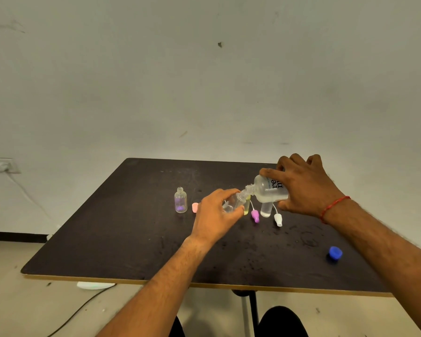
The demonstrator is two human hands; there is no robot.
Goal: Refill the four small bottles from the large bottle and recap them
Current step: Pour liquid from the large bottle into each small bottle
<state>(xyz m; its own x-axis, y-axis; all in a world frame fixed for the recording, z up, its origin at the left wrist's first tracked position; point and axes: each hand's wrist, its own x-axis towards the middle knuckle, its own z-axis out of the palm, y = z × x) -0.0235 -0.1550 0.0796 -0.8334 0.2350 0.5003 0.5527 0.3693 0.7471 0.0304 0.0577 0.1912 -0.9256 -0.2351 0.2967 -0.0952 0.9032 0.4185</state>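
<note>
My right hand [306, 188] grips the large clear bottle [269, 189], tipped to the left with its open neck against the mouth of a small clear bottle [233, 203]. My left hand [214, 215] holds that small bottle tilted above the dark table [122, 234]. Behind it stand a small bottle with yellowish liquid [247, 206] and another small clear bottle [266, 210]. An uncapped small bottle [180, 200] stands apart at the left. A pink cap [195, 207], a purple spray cap [255, 216] and a white spray cap [278, 219] lie on the table.
A blue cap [335, 252] lies near the table's right front. The table's front edge [204, 284] runs just before my forearms. A wall socket [0, 165] with a cable is on the wall at the left. A cable runs over the floor.
</note>
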